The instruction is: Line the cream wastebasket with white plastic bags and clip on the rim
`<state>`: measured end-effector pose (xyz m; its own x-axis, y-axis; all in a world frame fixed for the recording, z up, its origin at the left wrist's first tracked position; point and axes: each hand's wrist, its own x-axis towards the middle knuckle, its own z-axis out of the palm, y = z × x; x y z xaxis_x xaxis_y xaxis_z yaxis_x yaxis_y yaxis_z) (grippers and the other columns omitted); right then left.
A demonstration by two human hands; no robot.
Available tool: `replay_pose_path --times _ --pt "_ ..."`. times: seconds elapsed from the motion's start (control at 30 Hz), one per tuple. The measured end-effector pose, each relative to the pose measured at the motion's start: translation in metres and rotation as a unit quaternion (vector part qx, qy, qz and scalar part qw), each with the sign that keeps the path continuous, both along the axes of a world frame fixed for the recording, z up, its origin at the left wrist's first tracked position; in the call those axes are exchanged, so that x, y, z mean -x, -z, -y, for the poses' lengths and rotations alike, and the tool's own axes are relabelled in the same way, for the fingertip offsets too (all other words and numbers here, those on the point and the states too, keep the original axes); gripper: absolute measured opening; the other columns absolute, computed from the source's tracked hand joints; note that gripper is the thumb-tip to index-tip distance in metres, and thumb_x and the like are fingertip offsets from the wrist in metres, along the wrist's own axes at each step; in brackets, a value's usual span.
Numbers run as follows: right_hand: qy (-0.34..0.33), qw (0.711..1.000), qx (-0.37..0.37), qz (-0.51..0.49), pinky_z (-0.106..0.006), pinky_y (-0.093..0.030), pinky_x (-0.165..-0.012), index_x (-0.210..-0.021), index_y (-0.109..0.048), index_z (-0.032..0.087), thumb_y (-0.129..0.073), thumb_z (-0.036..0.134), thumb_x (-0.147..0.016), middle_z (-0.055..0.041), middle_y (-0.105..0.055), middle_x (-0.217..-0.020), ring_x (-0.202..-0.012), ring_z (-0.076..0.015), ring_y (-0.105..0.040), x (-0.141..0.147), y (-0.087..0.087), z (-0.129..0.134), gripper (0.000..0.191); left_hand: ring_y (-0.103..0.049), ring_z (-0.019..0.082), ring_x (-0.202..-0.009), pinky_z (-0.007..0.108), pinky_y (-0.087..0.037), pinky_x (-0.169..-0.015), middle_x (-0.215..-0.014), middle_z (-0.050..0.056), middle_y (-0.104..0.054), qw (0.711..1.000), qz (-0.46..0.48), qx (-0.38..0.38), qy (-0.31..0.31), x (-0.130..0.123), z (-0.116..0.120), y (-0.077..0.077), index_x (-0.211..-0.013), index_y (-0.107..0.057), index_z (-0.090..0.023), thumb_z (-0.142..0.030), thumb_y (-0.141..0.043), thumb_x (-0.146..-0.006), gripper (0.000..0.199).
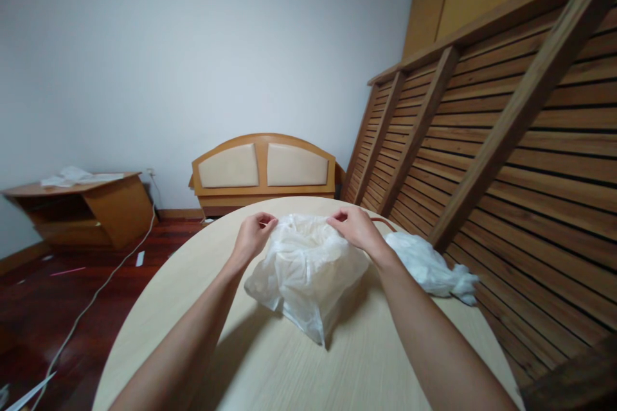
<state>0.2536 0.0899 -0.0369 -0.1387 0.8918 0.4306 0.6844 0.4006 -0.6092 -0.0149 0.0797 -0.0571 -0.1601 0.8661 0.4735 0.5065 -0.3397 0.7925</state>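
A thin white plastic bag (311,270) stands on the pale round table (270,372), its rim gathered open at the top and its loose edges draping outward toward me. At the rim's left side, my left hand (255,232) pinches the plastic between thumb and fingers. My right hand (354,228) pinches the rim on the opposite side. What the bag holds or covers is hidden by the plastic. Another white plastic bundle (429,266), with a twisted end, lies on the table to the right of my right forearm.
A slatted wooden frame (482,173) leans along the right side, close to the table. Behind the table is a padded headboard (263,167). On the left, a low wooden cabinet (116,212) and a white cable (101,289) lie beyond the table edge.
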Motion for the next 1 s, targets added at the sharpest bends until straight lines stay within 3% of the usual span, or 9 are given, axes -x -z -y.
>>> replay_pose_path --times 0.13,0.27,0.37,0.47,0.6,0.73,0.83,1.0 --pt "-0.01 0.999 0.035 0.013 -0.025 -0.047 -0.059 -0.074 -0.075 0.017 -0.065 0.03 -0.08 -0.0061 -0.076 -0.074 -0.068 -0.0191 -0.069 -0.009 0.001 -0.001 0.018 -0.068 0.021 -0.08 0.03 -0.051 -0.073 -0.093 0.009 -0.075 1.0 -0.009 -0.012 0.003 -0.007 0.011 -0.011 -0.085 -0.072 -0.017 -0.043 -0.066 -0.078 0.028" --pt "-0.004 1.0 0.006 0.023 -0.026 -0.049 -0.065 -0.084 -0.076 0.018 -0.065 0.027 -0.081 -0.007 -0.077 -0.083 -0.074 -0.02 -0.07 -0.009 -0.005 0.003 0.014 -0.069 0.022 -0.082 0.032 -0.053 -0.074 -0.111 0.013 -0.072 0.997 -0.029 0.053 0.042 -0.016 0.021 -0.013 -0.107 -0.068 -0.016 -0.046 -0.073 -0.075 0.044" --pt "-0.016 0.997 -0.065 0.033 -0.027 -0.049 -0.072 -0.089 -0.075 0.021 -0.061 0.026 -0.086 -0.0058 -0.077 -0.092 -0.082 -0.0198 -0.069 0.002 -0.018 0.016 0.016 -0.069 0.022 -0.077 0.031 -0.053 -0.065 -0.107 0.015 -0.073 0.992 -0.01 0.106 0.06 -0.021 0.021 -0.008 -0.112 -0.065 -0.014 -0.034 -0.074 -0.073 0.044" --pt "-0.062 0.992 -0.096 0.053 -0.028 -0.047 -0.074 -0.087 -0.076 0.022 -0.06 0.028 -0.088 -0.0042 -0.077 -0.09 -0.083 -0.0198 -0.068 0.017 -0.032 0.037 0.017 -0.07 0.022 -0.083 0.03 -0.054 -0.069 -0.1 0.012 -0.074 0.995 -0.007 0.088 0.052 -0.024 0.018 -0.005 -0.104 -0.067 -0.014 -0.018 -0.07 -0.071 0.033" --pt "-0.173 0.977 -0.019 0.124 -0.026 -0.045 -0.07 -0.09 -0.076 0.022 -0.055 0.028 -0.092 -0.0036 -0.077 -0.087 -0.077 -0.0185 -0.068 0.03 -0.042 0.067 0.023 -0.068 0.022 -0.092 0.028 -0.053 -0.077 -0.102 0.009 -0.074 0.998 -0.03 0.032 0.049 -0.026 0.021 -0.008 -0.096 -0.068 -0.015 -0.009 -0.062 -0.068 0.03" --pt "-0.147 0.966 0.003 0.213 -0.028 -0.043 -0.074 -0.091 -0.073 0.019 -0.049 0.027 -0.096 -0.0088 -0.076 -0.093 -0.085 -0.0215 -0.068 0.035 -0.044 0.083 0.026 -0.066 0.017 -0.079 0.029 -0.053 -0.072 -0.104 0.006 -0.072 0.996 -0.077 0.008 0.049 -0.033 0.033 -0.014 -0.102 -0.066 -0.016 -0.013 -0.059 -0.072 0.031" --pt "-0.16 0.951 0.042 0.26 -0.03 -0.043 -0.073 -0.091 -0.07 0.016 -0.046 0.03 -0.097 -0.0114 -0.074 -0.093 -0.083 -0.0225 -0.067 0.036 -0.039 0.084 0.028 -0.065 0.018 -0.081 0.03 -0.053 -0.075 -0.105 0.005 -0.071 0.993 -0.104 -0.034 0.034 -0.04 0.042 -0.018 -0.102 -0.066 -0.017 -0.014 -0.059 -0.074 0.03" --pt "-0.267 0.93 0.078 0.24 -0.029 -0.045 -0.067 -0.089 -0.063 0.016 -0.045 0.025 -0.095 -0.0101 -0.071 -0.089 -0.076 -0.0207 -0.063 0.041 -0.021 0.07 0.021 -0.064 0.017 -0.08 0.029 -0.052 -0.074 -0.103 0.006 -0.07 0.991 -0.114 -0.066 0.034 -0.05 0.05 -0.021 -0.098 -0.065 -0.017 -0.012 -0.058 -0.076 0.024"
